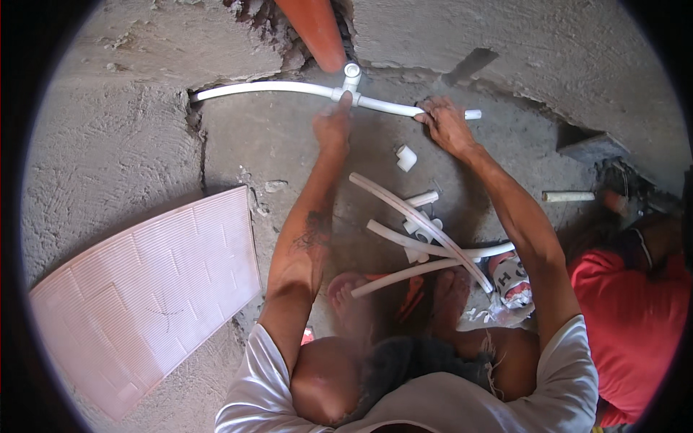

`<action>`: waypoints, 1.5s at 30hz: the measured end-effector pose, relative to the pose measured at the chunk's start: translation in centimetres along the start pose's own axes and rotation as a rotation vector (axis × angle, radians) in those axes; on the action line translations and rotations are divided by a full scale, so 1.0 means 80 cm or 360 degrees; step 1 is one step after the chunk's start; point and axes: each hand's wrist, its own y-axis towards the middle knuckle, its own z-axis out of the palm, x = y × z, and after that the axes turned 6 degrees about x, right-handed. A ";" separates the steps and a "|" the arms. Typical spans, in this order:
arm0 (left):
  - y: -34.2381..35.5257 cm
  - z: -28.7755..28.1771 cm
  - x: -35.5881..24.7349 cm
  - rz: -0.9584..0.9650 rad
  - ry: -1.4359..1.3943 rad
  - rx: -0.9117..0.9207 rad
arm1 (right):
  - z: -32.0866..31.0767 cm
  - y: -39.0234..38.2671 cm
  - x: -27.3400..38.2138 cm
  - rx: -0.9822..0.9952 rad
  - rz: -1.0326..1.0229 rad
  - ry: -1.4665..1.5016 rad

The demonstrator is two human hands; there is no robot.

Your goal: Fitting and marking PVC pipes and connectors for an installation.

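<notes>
A long white plastic pipe (274, 86) runs along the floor by the wall's foot, its left end in a gap in the wall. It meets a white tee fitting (351, 78) whose branch opening points up. My left hand (333, 128) is closed on the tee, thumb pressed on its front. On the tee's other side a shorter white pipe (386, 106) extends right. My right hand (447, 127) grips it, and its free end shows beyond my knuckles. A loose white elbow fitting (406, 158) lies on the floor between my forearms.
Several loose pipes (404, 202) and white fittings (424, 231) lie near my feet, beside a crumpled plastic bag (511, 281). An orange pipe (314, 32) stands behind the tee. A pinkish ribbed panel (159, 289) leans left. A person in red (635, 310) crouches at right.
</notes>
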 end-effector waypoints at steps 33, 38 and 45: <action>-0.024 -0.002 -0.021 -0.0094 -0.0327 0.0104 | 0.013 -0.004 -0.001 -0.0049 -0.0017 -0.0086; -0.014 -0.001 -0.016 -0.0117 -0.0354 0.0134 | 0.017 0.004 -0.013 -0.0098 -0.0081 -0.0169; -0.014 0.005 -0.026 -0.0160 -0.0381 0.0114 | 0.021 0.008 -0.020 -0.0097 -0.0092 -0.0266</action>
